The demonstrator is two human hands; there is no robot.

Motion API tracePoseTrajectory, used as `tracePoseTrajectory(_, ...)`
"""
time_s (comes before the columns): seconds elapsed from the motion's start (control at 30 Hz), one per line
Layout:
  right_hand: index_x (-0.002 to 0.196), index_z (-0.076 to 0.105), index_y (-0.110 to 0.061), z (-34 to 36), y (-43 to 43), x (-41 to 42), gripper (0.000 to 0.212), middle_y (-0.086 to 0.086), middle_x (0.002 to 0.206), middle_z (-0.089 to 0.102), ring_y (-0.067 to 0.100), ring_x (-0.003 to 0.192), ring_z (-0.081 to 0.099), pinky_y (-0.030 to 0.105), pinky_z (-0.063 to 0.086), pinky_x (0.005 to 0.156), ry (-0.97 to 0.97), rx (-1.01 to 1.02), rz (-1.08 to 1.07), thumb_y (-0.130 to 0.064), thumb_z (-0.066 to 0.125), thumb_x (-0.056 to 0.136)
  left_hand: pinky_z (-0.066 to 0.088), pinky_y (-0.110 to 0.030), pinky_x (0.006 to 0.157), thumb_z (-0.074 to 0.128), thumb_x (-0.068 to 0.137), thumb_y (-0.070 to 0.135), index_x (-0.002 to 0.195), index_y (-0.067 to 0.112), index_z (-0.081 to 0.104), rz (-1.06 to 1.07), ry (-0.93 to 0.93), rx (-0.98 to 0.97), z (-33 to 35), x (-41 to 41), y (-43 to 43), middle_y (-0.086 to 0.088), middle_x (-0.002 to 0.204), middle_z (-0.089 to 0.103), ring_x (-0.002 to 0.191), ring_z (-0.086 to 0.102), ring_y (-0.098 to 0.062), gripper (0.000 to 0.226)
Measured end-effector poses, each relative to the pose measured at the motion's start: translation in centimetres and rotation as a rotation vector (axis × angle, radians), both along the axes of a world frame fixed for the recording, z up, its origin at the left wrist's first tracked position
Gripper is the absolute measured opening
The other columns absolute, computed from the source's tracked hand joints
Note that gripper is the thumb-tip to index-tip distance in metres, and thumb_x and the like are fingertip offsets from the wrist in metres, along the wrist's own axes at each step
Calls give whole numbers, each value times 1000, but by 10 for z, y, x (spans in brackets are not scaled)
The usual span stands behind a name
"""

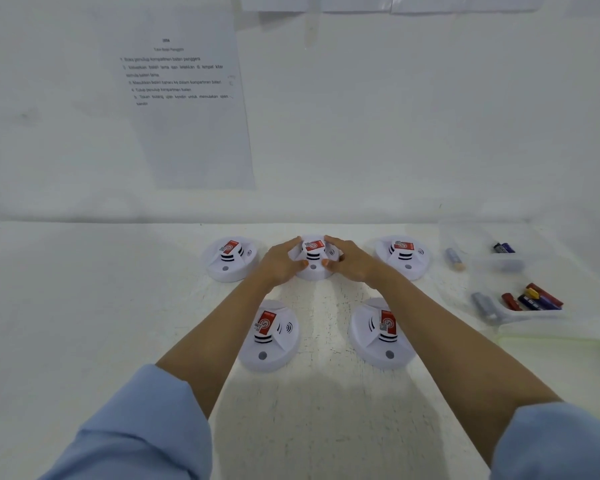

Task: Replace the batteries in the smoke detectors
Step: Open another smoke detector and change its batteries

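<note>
Several white round smoke detectors with red labels lie on the white table. The middle one of the back row [314,259] is gripped from both sides: my left hand [281,263] curls round its left edge, my right hand [349,259] round its right edge. Other detectors sit at the back left [230,258], back right [403,257], front left [270,336] and front right [380,334]. Loose batteries [534,296], red, blue and grey, lie in a clear tray [510,318] at the right.
A second clear tray [478,237] behind the first holds a few more batteries [503,248]. A pale green-rimmed container [568,344] sits at the right edge. A printed instruction sheet [184,98] hangs on the white wall behind the table.
</note>
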State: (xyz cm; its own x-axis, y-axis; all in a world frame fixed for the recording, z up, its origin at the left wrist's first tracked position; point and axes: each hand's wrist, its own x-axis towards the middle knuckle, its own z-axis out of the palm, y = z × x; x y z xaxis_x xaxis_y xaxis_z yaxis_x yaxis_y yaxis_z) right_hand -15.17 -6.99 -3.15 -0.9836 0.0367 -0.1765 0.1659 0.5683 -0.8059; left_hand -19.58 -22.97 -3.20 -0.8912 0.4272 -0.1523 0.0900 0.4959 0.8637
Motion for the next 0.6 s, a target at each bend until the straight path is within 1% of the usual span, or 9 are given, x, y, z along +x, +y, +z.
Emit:
tracePoseTrajectory(0.07,147,16,-16,2,1,1,69,11,151,21,30,139,26,43,27,113,5,29,-20,-21,56,91,37,-45,108,58,91,19,142,18,36,64,10,35,2,1,-8,-9,146,37,131,38,-28,56)
tracePoseTrajectory(0.13,148,14,-22,7,-2,6,70,11,152,12,29,140,21,44,23,114,47,83,-66,-24,56,91,38,-40,105,60,90,23,138,19,41,104,-6,84,6,5,-20,-10,141,41,127,42,-26,52)
tracePoseTrajectory(0.23,145,22,-20,13,-15,16,70,11,149,15,28,138,22,45,24,114,187,38,-128,-20,61,87,41,-33,94,59,90,26,132,20,48,73,-11,95,13,16,-41,-9,130,53,120,48,-23,44)
tracePoseTrajectory(0.3,144,25,-20,18,-31,27,69,8,147,19,23,137,24,42,26,113,247,-28,-138,-19,63,86,40,-31,89,57,91,25,130,20,50,55,-25,118,18,27,-53,-8,120,58,115,51,-22,40)
tracePoseTrajectory(0.4,141,30,-21,16,-56,46,65,2,142,24,14,128,32,28,31,107,262,-120,-127,-22,64,86,41,-31,90,55,92,27,128,21,52,20,-72,150,19,45,-74,-3,110,57,103,52,-18,37)
tracePoseTrajectory(0.43,140,32,-21,15,-65,54,65,1,140,28,12,126,35,25,32,103,257,-176,-125,-23,66,84,41,-32,91,55,92,28,128,21,52,0,-92,160,17,50,-82,-3,113,57,103,52,-18,37)
tracePoseTrajectory(0.5,139,34,-22,10,-78,68,67,0,137,36,14,124,38,25,33,99,213,-258,-117,-26,69,81,40,-33,99,54,92,30,132,19,48,-56,-123,167,12,59,-96,-5,124,56,110,52,-18,42)
tracePoseTrajectory(0.57,140,31,-23,3,-87,83,72,-1,135,39,12,123,36,26,32,100,134,-281,-79,-26,71,80,37,-35,108,60,87,36,138,17,41,-122,-140,147,6,66,-108,-5,134,52,121,49,-17,56)
tracePoseTrajectory(0.6,141,29,-22,-1,-90,89,76,-1,136,39,12,124,35,26,32,101,94,-269,-54,-25,72,79,36,-35,109,68,80,40,139,17,38,-156,-149,133,4,69,-112,-4,136,50,124,48,-16,70)
